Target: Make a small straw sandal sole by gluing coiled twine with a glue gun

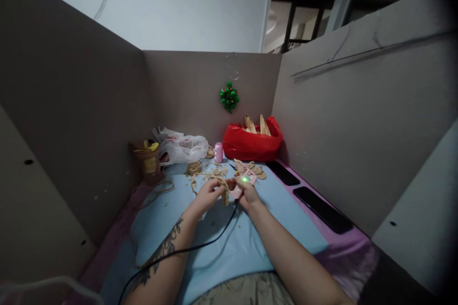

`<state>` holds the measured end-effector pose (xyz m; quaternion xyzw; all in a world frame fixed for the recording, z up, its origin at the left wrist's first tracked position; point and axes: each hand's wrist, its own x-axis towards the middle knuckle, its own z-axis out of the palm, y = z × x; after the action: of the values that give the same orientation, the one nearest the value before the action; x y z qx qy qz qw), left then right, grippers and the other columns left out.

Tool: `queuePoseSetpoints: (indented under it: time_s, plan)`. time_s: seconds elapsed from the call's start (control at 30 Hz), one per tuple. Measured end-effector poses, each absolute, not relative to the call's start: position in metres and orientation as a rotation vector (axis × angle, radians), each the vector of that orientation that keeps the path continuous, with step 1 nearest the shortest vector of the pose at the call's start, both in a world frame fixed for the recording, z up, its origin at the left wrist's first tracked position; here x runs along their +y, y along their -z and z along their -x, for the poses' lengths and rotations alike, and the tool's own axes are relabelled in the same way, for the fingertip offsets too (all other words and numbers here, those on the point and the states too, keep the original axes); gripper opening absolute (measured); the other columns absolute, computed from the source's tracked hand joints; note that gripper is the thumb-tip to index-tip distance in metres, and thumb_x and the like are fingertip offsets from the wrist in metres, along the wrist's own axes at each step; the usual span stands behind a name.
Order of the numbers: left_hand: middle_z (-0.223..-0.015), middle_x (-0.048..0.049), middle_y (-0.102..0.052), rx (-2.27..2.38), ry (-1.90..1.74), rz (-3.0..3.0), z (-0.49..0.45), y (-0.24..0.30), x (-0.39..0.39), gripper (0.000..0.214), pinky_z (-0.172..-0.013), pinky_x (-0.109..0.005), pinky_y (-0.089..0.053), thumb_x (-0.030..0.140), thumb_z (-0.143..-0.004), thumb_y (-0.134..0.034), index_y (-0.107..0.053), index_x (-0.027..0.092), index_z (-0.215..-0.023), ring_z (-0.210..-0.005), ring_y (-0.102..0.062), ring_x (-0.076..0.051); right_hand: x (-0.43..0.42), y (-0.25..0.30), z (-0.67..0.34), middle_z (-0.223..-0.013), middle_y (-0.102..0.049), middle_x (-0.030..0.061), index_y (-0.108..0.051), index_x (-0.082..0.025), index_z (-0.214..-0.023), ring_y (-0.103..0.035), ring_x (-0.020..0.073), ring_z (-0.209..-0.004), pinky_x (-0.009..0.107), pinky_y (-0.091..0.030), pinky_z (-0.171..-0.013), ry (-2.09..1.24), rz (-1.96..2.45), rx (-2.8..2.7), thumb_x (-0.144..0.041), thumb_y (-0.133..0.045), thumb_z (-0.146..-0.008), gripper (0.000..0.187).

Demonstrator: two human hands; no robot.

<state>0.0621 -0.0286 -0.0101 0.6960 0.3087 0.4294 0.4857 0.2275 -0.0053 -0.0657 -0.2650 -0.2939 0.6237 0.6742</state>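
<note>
My left hand (pixel 209 195) pinches a small coil of woven straw braid (pixel 224 191) held on edge over the light blue cloth (pixel 250 243). My right hand (pixel 247 193) grips a pink glue gun (pixel 244 182) with a green light lit; its tip points left at the coil. The gun's black cord (pixel 200 248) runs back between my forearms. The two hands are almost touching, just above the cloth.
Straw scraps and small braided rounds (pixel 195 167) lie beyond the hands. A pink spool (pixel 218 152), a red bag of husks (pixel 252 145), a white plastic bag (pixel 184 147) and a brown twine holder (pixel 147 162) stand at the back. Two dark phones (pixel 322 207) lie to the right. Cardboard walls enclose the desk.
</note>
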Motion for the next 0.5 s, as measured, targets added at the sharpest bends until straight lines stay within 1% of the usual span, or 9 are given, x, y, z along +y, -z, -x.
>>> queuePoseSetpoints:
  time_s: [0.07,0.2,0.3,0.37,0.43,0.5]
  plan:
    - [-0.086,-0.0066,-0.070,0.758,-1.046,-1.698,-0.062,0.010,-0.029,0.021,-0.080,-0.032,-0.049,0.037,-0.075,-0.062,-0.059,0.017,-0.071,-0.090,-0.064,-0.023,-0.006,0.066,-0.226,-0.070,-0.073,0.0060,-0.067,-0.016,-0.074,-0.068,0.0200,-0.067,0.031,-0.053,-0.067,-1.412,0.596,-0.632,-0.029,-0.081,-0.059,0.025]
    - [-0.093,-0.0084,-0.070,0.745,-1.050,-1.656,-0.062,0.009,-0.029,0.024,-0.084,-0.033,-0.049,0.041,-0.074,-0.063,-0.059,0.018,-0.071,-0.100,-0.062,-0.026,-0.008,0.064,-0.222,-0.067,-0.072,0.0025,-0.066,-0.018,-0.078,-0.068,0.0187,-0.065,0.029,-0.053,-0.065,-1.394,0.597,-0.585,-0.023,-0.082,-0.057,0.027]
    - [-0.094,-0.0084,-0.070,0.759,-1.059,-1.655,-0.062,0.008,-0.028,0.024,-0.086,-0.033,-0.048,0.042,-0.074,-0.063,-0.060,0.018,-0.073,-0.100,-0.062,-0.025,-0.011,0.060,-0.218,-0.068,-0.072,0.0024,-0.065,-0.017,-0.077,-0.068,0.0182,-0.064,0.029,-0.053,-0.065,-1.409,0.593,-0.584,-0.021,-0.084,-0.054,0.030]
    - [-0.089,-0.0075,-0.070,0.785,-1.081,-1.669,-0.062,0.010,-0.026,0.023,-0.083,-0.032,-0.048,0.040,-0.074,-0.062,-0.060,0.018,-0.072,-0.094,-0.063,-0.024,-0.014,0.057,-0.216,-0.068,-0.072,0.0027,-0.065,-0.017,-0.076,-0.068,0.0182,-0.064,0.029,-0.054,-0.065,-1.412,0.602,-0.590,-0.022,-0.085,-0.052,0.032]
    - [-0.079,-0.0054,-0.067,0.843,-1.140,-1.678,-0.062,0.012,-0.023,0.023,-0.076,-0.030,-0.048,0.039,-0.073,-0.062,-0.059,0.017,-0.068,-0.084,-0.062,-0.021,-0.016,0.055,-0.215,-0.067,-0.072,0.0027,-0.064,-0.017,-0.076,-0.067,0.0186,-0.063,0.030,-0.054,-0.064,-1.382,0.629,-0.617,-0.026,-0.087,-0.051,0.035]
    - [-0.066,-0.0013,-0.060,0.938,-1.241,-1.658,-0.061,0.014,-0.019,0.024,-0.068,-0.027,-0.045,0.039,-0.072,-0.063,-0.056,0.017,-0.063,-0.071,-0.057,-0.017,-0.019,0.053,-0.214,-0.068,-0.072,0.0024,-0.063,-0.017,-0.079,-0.068,0.0194,-0.063,0.031,-0.054,-0.062,-1.317,0.655,-0.675,-0.032,-0.087,-0.052,0.039]
